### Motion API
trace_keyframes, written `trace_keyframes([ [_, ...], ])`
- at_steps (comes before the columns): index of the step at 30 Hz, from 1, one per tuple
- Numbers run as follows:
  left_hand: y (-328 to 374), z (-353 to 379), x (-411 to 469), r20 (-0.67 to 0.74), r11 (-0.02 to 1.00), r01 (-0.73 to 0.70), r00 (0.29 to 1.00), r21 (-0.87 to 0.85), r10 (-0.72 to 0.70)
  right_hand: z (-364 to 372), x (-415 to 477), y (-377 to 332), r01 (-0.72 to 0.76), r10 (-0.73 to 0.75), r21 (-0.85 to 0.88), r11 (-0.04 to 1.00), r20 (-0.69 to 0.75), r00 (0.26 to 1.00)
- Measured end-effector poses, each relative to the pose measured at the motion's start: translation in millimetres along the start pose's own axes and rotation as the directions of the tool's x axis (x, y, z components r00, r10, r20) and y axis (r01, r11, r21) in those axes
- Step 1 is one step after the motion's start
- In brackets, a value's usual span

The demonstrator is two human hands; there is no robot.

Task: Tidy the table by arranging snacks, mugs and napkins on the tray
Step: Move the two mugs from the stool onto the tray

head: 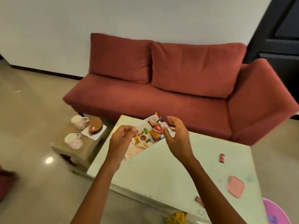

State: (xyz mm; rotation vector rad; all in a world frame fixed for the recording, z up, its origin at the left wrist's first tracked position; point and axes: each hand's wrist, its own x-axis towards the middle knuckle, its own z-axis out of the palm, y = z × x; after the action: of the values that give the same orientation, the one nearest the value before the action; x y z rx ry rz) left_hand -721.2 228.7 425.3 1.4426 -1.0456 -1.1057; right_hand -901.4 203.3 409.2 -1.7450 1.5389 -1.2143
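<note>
A white tray [137,152] with a printed food picture lies at an angle on the far left part of the pale table [161,172]. Several snack packets [156,132] are piled at its far end. My left hand [123,136] hovers over the tray's left rim, fingers loosely curled, holding nothing. My right hand [176,133] hangs over the tray's right end with fingers spread, next to a red and white packet [166,125]. Two white mugs with red print [79,122] [73,140] stand on a low side table [80,151] to the left. A pink napkin [235,186] lies on the table's right side.
A red snack bar [222,158] and a red wrapper [199,200] lie on the table at the right. A brown round object [96,126] sits on white paper beside the mugs. A red sofa [161,88] stands behind. A pink round object [275,212] and a yellow packet [176,217] are near me.
</note>
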Motion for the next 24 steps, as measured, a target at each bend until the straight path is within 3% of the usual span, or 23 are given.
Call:
trace_keyframes([
  [13,-41.7,-191.4,117.5,-0.303,0.99,0.131,0.943,-0.043,-0.138,242.8,95.1,-54.4,0.055,-0.055,0.007,0.998,0.304,0.951],
  [24,-88.8,-332.1,224.3,-0.385,0.951,0.308,0.879,0.006,-0.282,424.4,161.3,-67.5,0.01,0.043,-0.089,0.996,0.567,0.823],
])
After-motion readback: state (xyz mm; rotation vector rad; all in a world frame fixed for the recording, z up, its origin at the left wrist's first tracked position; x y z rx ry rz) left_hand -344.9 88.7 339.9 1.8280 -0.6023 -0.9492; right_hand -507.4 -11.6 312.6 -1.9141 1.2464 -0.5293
